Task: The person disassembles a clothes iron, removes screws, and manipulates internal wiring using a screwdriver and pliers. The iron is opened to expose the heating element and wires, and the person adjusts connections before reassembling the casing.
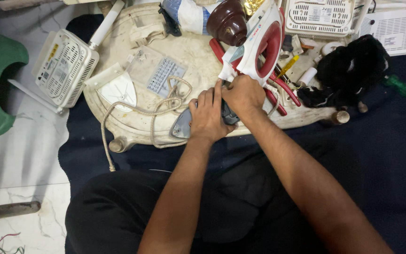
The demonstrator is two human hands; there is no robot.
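White marble floor point(19, 160) shows on the left, and a dark blue cloth point(381, 141) covers the rest. On the cloth sits one small, round, cream table point(132, 134) with stubby legs.

Nearest, at the table's front edge, are two bare hands. The left hand point(206, 118) lies flat on one grey metal iron plate point(180, 126), fingers together and pressing down. The right hand point(244, 95) touches it, and its grip is closed around the white nose of one red and white iron body point(265, 42) that stands tilted up near the table's middle.

One beige cord point(152, 110) loops across the front left part of the table. Behind it lie one white bracket point(113, 84) and one clear plastic piece point(158, 73). Two red-handled tools point(280, 87) lie under the iron body. One black cloth bundle point(353, 66) hangs over the right edge.

Far back stands one dark brown round thing point(226, 21). Three white vented boxes point(64, 66) lie around: one left, two at the far right corner.
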